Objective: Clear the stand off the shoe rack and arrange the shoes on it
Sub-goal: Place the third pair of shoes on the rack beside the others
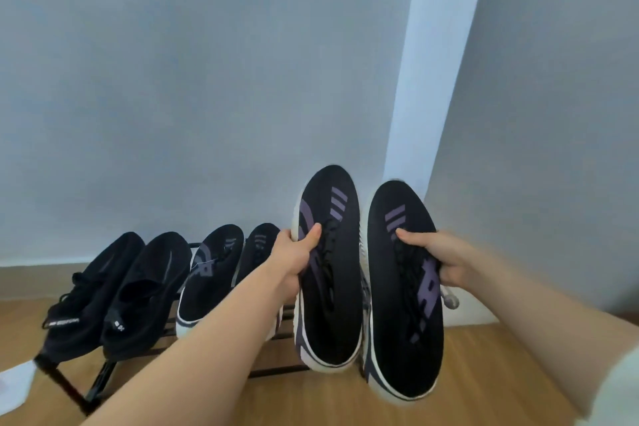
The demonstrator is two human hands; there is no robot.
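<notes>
Pale walls and wood floor frame a black shoe rack (86,387) at lower left carrying four dark shoes. Both forearms reach forward: left hand (297,259) grip pinches one purple-striped sneaker (328,273), right hand (439,259) grip clasps another (401,315), lower right.

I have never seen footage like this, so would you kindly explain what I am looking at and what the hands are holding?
This is one wide-angle picture from a camera worn on a person's head, looking down at their bare arms. The left hand grips one black sneaker with purple stripes, and the right hand grips its partner. Against the wall stands a low black shoe rack on a wooden floor. It already carries an all-black pair and a second striped pair.
</notes>
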